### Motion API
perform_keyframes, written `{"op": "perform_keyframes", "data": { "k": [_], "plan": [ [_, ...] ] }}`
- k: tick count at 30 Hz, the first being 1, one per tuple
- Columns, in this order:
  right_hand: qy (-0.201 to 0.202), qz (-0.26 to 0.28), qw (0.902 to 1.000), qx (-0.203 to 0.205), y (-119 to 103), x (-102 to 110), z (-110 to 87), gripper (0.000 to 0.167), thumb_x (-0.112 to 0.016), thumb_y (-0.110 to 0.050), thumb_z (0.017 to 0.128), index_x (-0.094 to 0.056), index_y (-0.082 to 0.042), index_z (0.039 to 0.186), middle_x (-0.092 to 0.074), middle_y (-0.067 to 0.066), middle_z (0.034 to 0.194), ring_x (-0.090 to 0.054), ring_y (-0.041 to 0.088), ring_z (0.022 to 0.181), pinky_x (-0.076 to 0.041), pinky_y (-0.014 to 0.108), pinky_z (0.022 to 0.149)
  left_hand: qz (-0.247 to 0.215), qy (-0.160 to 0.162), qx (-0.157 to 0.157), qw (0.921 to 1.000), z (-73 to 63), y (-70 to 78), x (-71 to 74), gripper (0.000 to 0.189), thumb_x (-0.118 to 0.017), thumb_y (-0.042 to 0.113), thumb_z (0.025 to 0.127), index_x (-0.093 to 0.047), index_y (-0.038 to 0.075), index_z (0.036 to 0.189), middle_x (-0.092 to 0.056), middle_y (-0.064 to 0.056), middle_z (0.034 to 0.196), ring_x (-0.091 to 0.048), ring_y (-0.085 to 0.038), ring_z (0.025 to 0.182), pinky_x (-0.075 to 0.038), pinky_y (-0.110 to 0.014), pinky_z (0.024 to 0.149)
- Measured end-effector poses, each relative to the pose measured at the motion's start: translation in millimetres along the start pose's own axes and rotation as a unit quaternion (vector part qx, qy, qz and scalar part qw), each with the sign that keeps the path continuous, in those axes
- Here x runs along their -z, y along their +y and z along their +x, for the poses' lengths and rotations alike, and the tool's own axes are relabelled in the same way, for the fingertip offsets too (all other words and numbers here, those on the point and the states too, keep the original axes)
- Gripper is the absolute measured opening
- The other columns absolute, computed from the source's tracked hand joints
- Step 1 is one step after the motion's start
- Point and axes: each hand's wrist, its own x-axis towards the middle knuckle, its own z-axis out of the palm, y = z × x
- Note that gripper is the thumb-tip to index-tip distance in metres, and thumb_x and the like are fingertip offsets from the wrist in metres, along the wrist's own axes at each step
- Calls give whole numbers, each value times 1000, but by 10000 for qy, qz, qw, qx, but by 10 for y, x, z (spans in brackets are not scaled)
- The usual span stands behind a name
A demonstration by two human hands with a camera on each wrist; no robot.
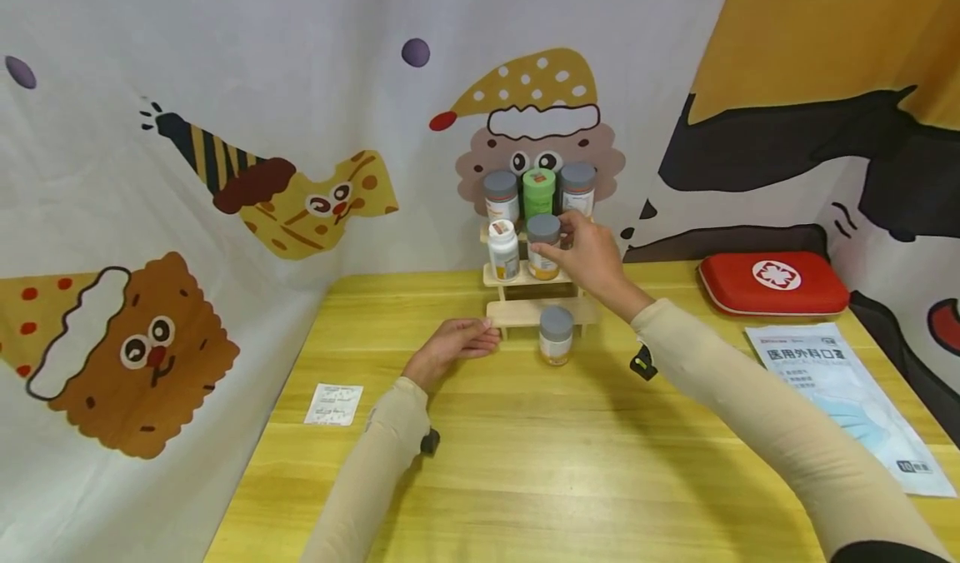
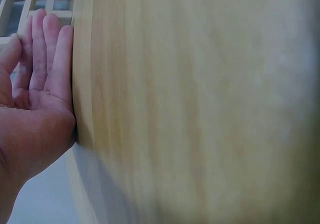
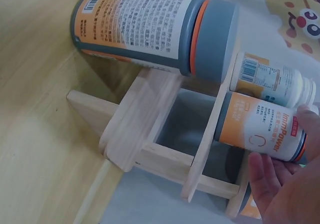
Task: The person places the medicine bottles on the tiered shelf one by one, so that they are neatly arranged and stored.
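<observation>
A small three-step wooden rack (image 1: 517, 312) stands on the table near the curtain. My right hand (image 1: 596, 255) grips an orange-and-white supplement jar (image 3: 260, 126) by its grey-lid end, at the right of the middle step. Beside that jar is a white pill bottle (image 1: 503, 251). Along the top step are a grey-lidded jar (image 1: 501, 197), a green bottle (image 1: 538, 193) and another grey-lidded jar (image 1: 577, 188). My left hand (image 1: 453, 344) has its fingers straight, fingertips right at the left end of the lowest step. Another grey-lidded jar (image 1: 556, 336) stands upright in front of the rack.
A red first-aid case (image 1: 772, 284) lies at the back right, with a medical mask packet (image 1: 847, 405) in front of it. To the left, a small white sachet (image 1: 334, 404) lies flat on the table (image 1: 525, 480). A cartoon-print curtain (image 1: 315, 88) hangs behind.
</observation>
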Motion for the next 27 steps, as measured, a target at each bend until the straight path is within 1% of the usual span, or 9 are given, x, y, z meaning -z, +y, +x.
{"op": "perform_keyframes", "data": {
  "k": [4, 9, 15, 18, 22, 25, 27],
  "plan": [
    [59, 13, 10000, -15, 6, -6, 1, 69, -84, -47, 90, -59, -1, 135, -74, 19, 123, -72, 32, 103, -61, 49, 87, 24, 7, 17, 10000, -8, 10, -8, 40, -64, 29, 108, -72, -6, 126, -81, -8, 107, -79, -16, 97, -66, -34, 96],
    [13, 68, 10000, -42, 0, 6, 15, 70, -85, -46, 90, -58, 0, 136, -72, 21, 125, -72, 34, 104, -61, 50, 88, 26, 31, 71, 10000, -5, 18, -1, 40, -65, 30, 107, -72, -5, 126, -81, -8, 107, -79, -17, 98, -65, -34, 97],
    [-6, 442, 9989, -174, -14, -21, -4, 70, -87, -39, 89, -55, -3, 140, -71, 18, 131, -70, 33, 107, -60, 49, 89, 69, 18, 74, 9999, -5, 22, 9, 39, -65, 29, 108, -72, -5, 126, -81, -6, 105, -79, -17, 99, -65, -34, 98],
    [-39, 616, 9980, -154, 12, -42, -32, 69, -88, -32, 90, -52, -4, 142, -69, 18, 134, -69, 34, 109, -59, 50, 90, 59, 29, 57, 10000, -5, 14, 7, 39, -64, 29, 108, -72, -5, 126, -81, -7, 106, -79, -17, 98, -65, -34, 98],
    [-90, 838, 9964, -104, 71, -55, -75, 69, -88, -24, 90, -49, -3, 144, -65, 21, 137, -68, 38, 113, -59, 53, 95, 42, 24, 9, 10000, 2, -11, 2, 41, -64, 29, 108, -70, -6, 128, -81, -9, 109, -79, -17, 98, -65, -35, 98],
    [-105, 986, 9950, -119, 110, -52, -120, 71, -88, -26, 90, -48, -2, 144, -63, 22, 136, -68, 39, 116, -58, 55, 99, 27, 35, 2, 10000, 8, -25, 2, 42, -64, 29, 108, -70, -7, 129, -81, -11, 111, -79, -17, 98, -65, -35, 98],
    [-81, 1092, 9938, -169, 142, -52, -154, 73, -88, -29, 89, -49, -3, 145, -64, 20, 135, -67, 39, 117, -57, 54, 100, 23, 50, 2, 10000, 11, -29, 1, 42, -64, 29, 108, -70, -6, 129, -81, -11, 111, -78, -17, 98, -65, -35, 98]
  ]
}}
